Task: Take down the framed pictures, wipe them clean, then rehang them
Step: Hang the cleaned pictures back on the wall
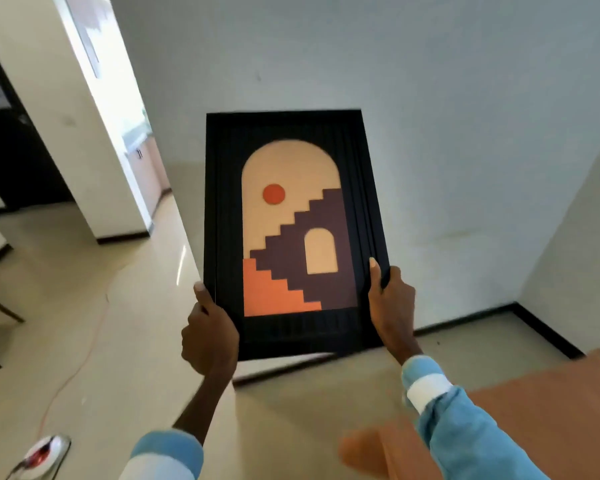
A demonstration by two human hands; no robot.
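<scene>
Left hand [210, 336] & right hand [390, 299] each grip a lower side edge of framed picture [291, 230], held upright w/ art facing the person, clear of white wall [430, 98], prob. to steady it for carrying.

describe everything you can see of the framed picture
The framed picture is a tall rectangle with a wide, ribbed, matte-looking black frame. Its art shows a beige arch, an orange-red circle, dark brown stairs with a small arched opening, and orange steps. It is held roughly upright before the wall, facing the camera; the left hand and right hand grip its lower side edges.
</scene>
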